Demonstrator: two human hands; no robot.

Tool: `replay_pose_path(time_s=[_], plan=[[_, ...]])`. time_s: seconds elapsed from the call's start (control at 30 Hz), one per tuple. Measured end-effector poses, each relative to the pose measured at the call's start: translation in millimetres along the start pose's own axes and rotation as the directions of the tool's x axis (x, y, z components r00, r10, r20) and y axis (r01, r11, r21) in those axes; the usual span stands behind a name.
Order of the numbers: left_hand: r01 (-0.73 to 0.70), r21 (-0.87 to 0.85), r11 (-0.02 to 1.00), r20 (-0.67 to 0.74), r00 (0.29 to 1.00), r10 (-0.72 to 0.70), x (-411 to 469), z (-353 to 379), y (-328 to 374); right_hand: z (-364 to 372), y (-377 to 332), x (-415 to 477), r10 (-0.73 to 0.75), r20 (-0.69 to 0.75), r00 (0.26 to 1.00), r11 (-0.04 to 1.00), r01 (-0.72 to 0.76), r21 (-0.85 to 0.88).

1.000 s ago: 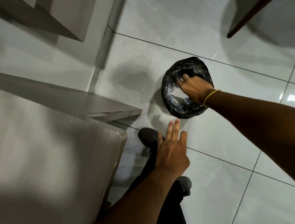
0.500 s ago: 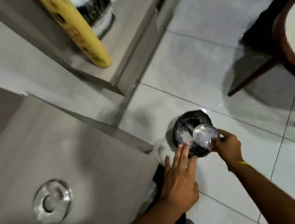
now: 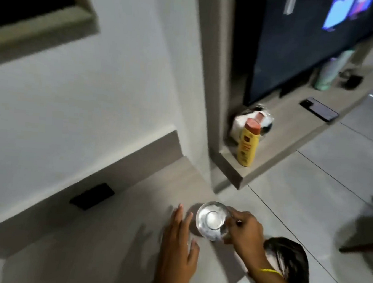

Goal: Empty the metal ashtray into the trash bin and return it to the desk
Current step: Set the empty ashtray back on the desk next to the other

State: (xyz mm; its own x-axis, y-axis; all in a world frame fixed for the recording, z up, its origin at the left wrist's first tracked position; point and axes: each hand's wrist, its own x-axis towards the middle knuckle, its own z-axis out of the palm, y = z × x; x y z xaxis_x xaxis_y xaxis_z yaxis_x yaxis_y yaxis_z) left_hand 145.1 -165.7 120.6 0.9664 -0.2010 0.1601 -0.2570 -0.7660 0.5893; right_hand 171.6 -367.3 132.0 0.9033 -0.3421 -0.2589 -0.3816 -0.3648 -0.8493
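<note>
The round shiny metal ashtray (image 3: 212,221) is upright at the near corner of the grey desk (image 3: 109,236), and I cannot tell whether it touches the top. My right hand (image 3: 244,233) grips its right rim; a yellow band circles that wrist. My left hand (image 3: 178,249) hovers flat just left of the ashtray, fingers spread, holding nothing. The trash bin (image 3: 292,265), lined with a black bag, stands on the floor below and right of my right forearm, partly hidden by it.
A black wall socket (image 3: 92,196) sits at the desk's back edge. A lower shelf (image 3: 277,153) to the right carries a yellow bottle (image 3: 247,144), a white bundle, a phone (image 3: 318,109), a pale green tumbler and a dark screen. Pale tiled floor lies right.
My right hand lifted the ashtray out of the bin and carried it up and left over the desk corner. My view swung up from the floor. The left hand stayed open beside it.
</note>
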Motion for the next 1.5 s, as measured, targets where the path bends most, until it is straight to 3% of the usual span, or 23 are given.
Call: replay_pose_path(time_s=[0.13,0.23,0.37,0.57,0.8,1.07,1.2,1.37,1.5], plan=[[0.157,0.119,0.98,-0.1,0.984,-0.145,-36,-46,-65,83,-45,-13,-0.119,0.247,0.962,0.971,0.164,-0.174],[0.301,0.116,0.946,-0.133,0.949,-0.286,-63,-63,-90,137,-55,-26,-0.107,0.378,0.92,0.943,0.214,-0.254],[0.468,0.158,0.87,-0.12,0.883,-0.453,-98,-70,-112,190,-53,-45,-0.059,0.494,0.867,0.913,0.248,-0.325],[0.59,0.257,0.765,-0.044,0.798,-0.601,-141,-47,-159,226,-34,-58,-0.079,0.514,0.854,0.844,0.332,-0.421],[0.558,0.324,0.764,-0.068,0.819,-0.57,-169,-6,-187,232,-10,-64,-0.152,0.441,0.885,0.866,0.335,-0.372],[0.548,0.36,0.755,-0.114,0.829,-0.548,-176,8,-199,210,-17,-68,-0.167,0.487,0.857,0.875,0.357,-0.328],[0.555,0.353,0.753,-0.118,0.825,-0.552,-176,8,-199,185,-24,-51,-0.338,0.467,0.817,0.722,0.543,-0.428],[0.559,0.348,0.752,-0.147,0.825,-0.545,-176,6,-196,176,-29,-30,-0.081,0.639,0.765,0.481,0.591,-0.647],[0.558,0.347,0.754,-0.173,0.828,-0.534,-174,4,-192,182,-29,-28,-0.034,0.651,0.758,0.442,0.596,-0.671]])
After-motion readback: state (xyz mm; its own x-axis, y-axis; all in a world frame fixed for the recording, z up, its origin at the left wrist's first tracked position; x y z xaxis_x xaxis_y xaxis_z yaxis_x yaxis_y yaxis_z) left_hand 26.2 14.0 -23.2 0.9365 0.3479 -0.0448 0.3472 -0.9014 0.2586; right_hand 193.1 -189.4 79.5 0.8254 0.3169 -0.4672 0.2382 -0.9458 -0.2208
